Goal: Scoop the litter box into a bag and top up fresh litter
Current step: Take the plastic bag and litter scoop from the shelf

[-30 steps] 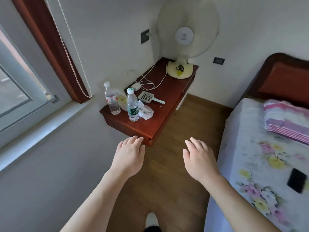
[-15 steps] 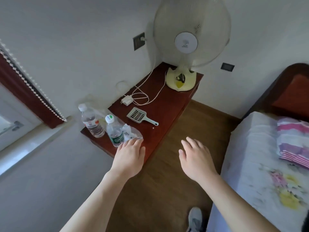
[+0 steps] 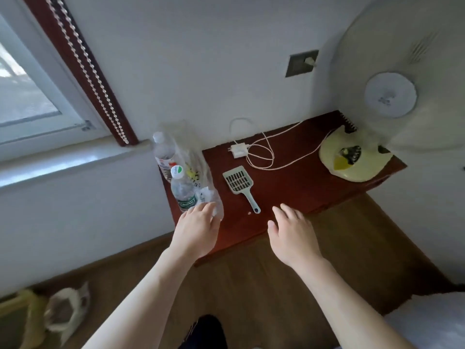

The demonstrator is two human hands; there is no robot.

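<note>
Two hands are out in front of me, both empty: my left hand [image 3: 198, 229] and my right hand [image 3: 293, 235] are loosely spread, fingers nearly straight, palms down. The litter scoop [image 3: 240, 183] lies flat on the dark red side table [image 3: 289, 190], ahead of me and between the two hands. Its long axis runs from the slotted head, far and slightly left, to the handle end, near and slightly right, so the handle points back at me. That end lies just left of my right fingertips, near but apart. My right hand is plainly the nearer one, and I judge that a short reach forward and left would close on the handle along its length. My left hand is off to the scoop's left, its fingertips at the foot of the clear plastic bag [image 3: 210, 197] that leans by the nearer water bottle [image 3: 185, 195]; whether they touch the plastic I cannot tell. No litter box is in view. A blurred, open sack [image 3: 66, 308] sits on the floor low at my left, contents unclear.

Against half a second ago, I am closer and looking more steeply down. The table fills more of the view, the bed has almost dropped out on the right, and the floor sack has come in. My right hand, then over bare floor short of the table, now reaches over its near edge.
</note>
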